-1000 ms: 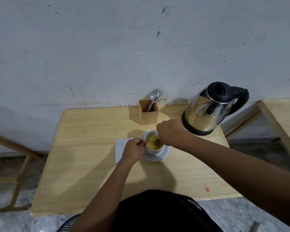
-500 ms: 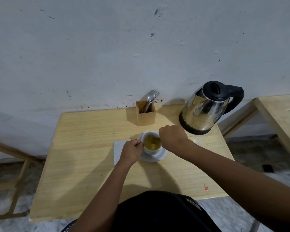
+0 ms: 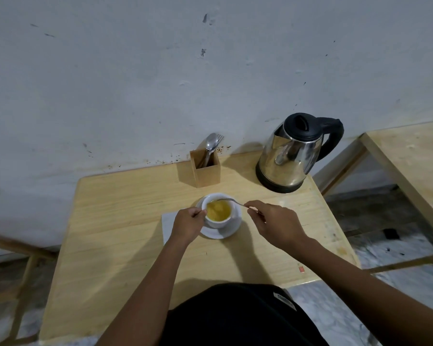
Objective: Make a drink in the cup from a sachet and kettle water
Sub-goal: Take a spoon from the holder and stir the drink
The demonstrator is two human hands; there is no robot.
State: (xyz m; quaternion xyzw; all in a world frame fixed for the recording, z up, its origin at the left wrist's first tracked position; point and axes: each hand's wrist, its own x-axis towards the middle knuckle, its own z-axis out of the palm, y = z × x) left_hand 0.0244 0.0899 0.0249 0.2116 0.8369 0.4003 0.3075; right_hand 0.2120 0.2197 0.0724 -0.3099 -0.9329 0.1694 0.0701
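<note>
Head view looks down on a pale wooden desk (image 3: 115, 245) set against a scuffed grey-white wall (image 3: 135, 83), with a second wooden desk (image 3: 415, 161) off to the right across a gap. A steel kettle (image 3: 291, 156) with a black lid and black handle stands at the back right corner of the near desk, upright on its dark base; no brand or lettering can be read on it. To its left, near the wall, a small wooden holder (image 3: 206, 168) keeps a spoon and fork (image 3: 213, 143) standing upright.

In the middle of the desk a white saucer (image 3: 222, 232) carries a white cup (image 3: 219, 212) filled with a yellow drink. A white napkin (image 3: 167, 224) lies flat just left of the saucer, partly under the left hand (image 3: 188, 224). That hand's grip is closed on the cup's left side, where the handle seems to be, though the fingers hide it. The right hand (image 3: 272, 224) pinches the stem of a teaspoon (image 3: 235, 202) in a narrow grip; the spoon slants over the cup's rim with its bowl at the drink.

A small red scrap (image 3: 301, 269) lies near the desk's front right edge; any print on it is too small to read. A tag on the person's dark clothing (image 3: 235, 318) is blurred and unreadable.
</note>
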